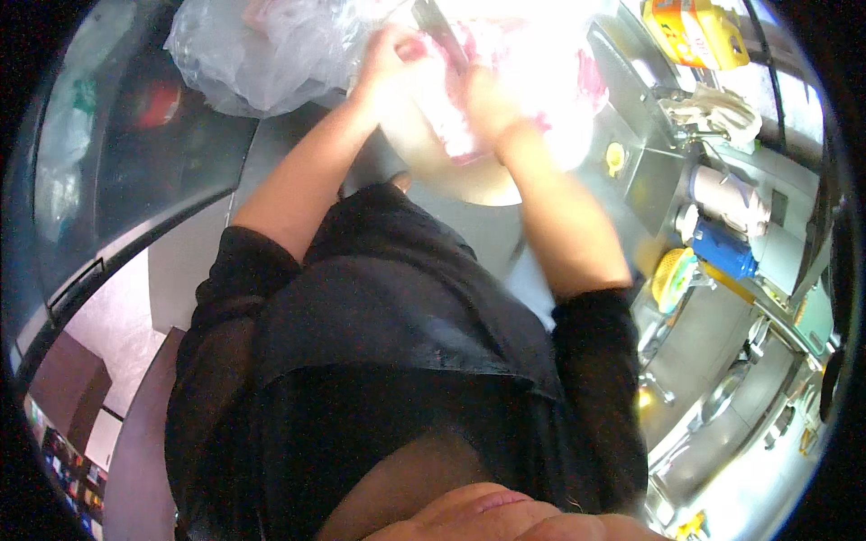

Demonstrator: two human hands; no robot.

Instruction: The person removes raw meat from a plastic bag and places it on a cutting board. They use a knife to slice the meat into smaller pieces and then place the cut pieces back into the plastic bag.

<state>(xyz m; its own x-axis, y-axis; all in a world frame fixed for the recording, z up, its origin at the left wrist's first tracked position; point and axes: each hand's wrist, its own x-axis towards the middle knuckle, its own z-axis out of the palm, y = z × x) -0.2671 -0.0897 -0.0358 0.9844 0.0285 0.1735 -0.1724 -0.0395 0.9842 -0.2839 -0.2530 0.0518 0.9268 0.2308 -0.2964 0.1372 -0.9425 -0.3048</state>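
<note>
Pale pink raw meat (452,128) lies on a round cutting board (500,193) in front of me, much of it washed out by glare. My right hand (488,101) is closed around the handle end of a knife. The broad knife blade (441,30) points away from me and to the left, against the meat. At the meat's left side, my left hand (389,67) grips it with curled fingers; the fingertips are lost in brightness. More red meat (592,78) shows at the right of the board.
A large clear plastic bag (264,61) lies left of the board. To the right stand a metal sink (653,182), a yellow jug (697,34), a crumpled cloth (714,115), a blue container (724,249) and a yellow basket (670,278). A dark glossy panel (149,155) borders the left.
</note>
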